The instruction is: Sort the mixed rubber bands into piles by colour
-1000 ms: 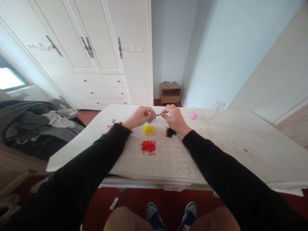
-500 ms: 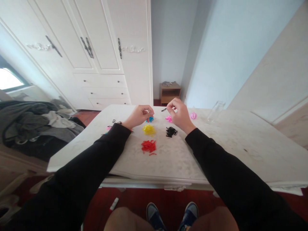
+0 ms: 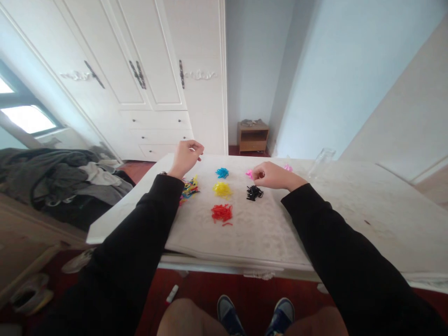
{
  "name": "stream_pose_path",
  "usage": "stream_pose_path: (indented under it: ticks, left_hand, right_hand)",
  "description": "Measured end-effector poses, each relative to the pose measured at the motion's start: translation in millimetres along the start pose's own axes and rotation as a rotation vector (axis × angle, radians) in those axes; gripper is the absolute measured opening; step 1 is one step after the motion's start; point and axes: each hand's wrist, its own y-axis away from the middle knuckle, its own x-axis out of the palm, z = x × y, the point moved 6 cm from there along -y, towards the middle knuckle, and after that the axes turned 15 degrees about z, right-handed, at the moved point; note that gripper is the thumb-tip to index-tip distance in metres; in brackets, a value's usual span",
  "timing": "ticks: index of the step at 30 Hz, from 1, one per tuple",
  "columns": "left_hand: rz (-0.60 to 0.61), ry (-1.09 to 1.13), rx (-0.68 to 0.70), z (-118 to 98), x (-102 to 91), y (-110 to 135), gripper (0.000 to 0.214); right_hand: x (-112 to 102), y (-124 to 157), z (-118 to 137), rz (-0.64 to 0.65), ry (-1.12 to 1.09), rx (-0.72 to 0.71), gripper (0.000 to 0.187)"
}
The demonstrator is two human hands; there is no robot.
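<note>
Small heaps of thin coloured bands lie on the white table (image 3: 266, 233): a blue heap (image 3: 221, 173), a yellow heap (image 3: 222, 189), a red heap (image 3: 221, 213), a black heap (image 3: 254, 192), a pink heap (image 3: 249, 174) and a mixed-colour heap (image 3: 189, 186). My left hand (image 3: 185, 156) is raised above the table's far left, fingers curled in a pinch; what it holds is too small to name. My right hand (image 3: 271, 176) rests low between the pink and black heaps, fingers closed just above the black one.
A second pink bit (image 3: 288, 167) and a clear glass (image 3: 319, 161) lie at the table's far edge. White wardrobe (image 3: 147, 74) and a wooden nightstand (image 3: 252, 136) stand behind. Clothes (image 3: 52, 177) are piled at the left. My knees and shoes show below the table's near edge.
My hands have parted. The left hand rose and swung left, uncovering the mixed heap. The right hand dropped from mid-air to the black heap. The view shifted slightly.
</note>
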Motion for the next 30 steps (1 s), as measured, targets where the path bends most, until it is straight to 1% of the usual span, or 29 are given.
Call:
stream_pose_path:
  ticks: [3,6,8,11,15,17,19,25,30]
  left_hand:
    - [0.033,-0.005,-0.151,21,-8.4,-5,0.021]
    - [0.106,-0.145,-0.259,32,-13.5,-4,0.021]
    - [0.179,-0.280,-0.317,34,-15.3,0,0.019]
    - [0.312,-0.446,-0.379,29,-14.9,7,0.019]
    - [0.451,-0.580,-0.439,21,-11.0,14,0.025]
    - [0.516,-0.607,-0.463,22,-8.6,15,0.022]
    - [0.553,-0.600,-0.475,25,-9.1,15,0.019]
    - [0.588,-0.622,-0.458,36,-21.1,14,0.016]
    - [0.644,-0.655,-0.424,40,-19.4,15,0.022]
  right_hand:
    - [0,1,-1,0.003,0.064,0.030,0.008]
    - [-2,3,0,-0.029,0.116,0.050,0.007]
    - [-3,3,1,-0.047,0.153,0.070,0.008]
    - [-7,3,4,-0.108,0.194,0.090,0.009]
    - [-10,4,8,-0.173,0.213,0.094,0.014]
    - [-10,4,9,-0.183,0.214,0.091,0.017]
    - [-10,3,10,-0.187,0.214,0.088,0.019]
    - [-10,3,12,-0.190,0.204,0.088,0.025]
    - [-9,2,11,-0.186,0.199,0.100,0.025]
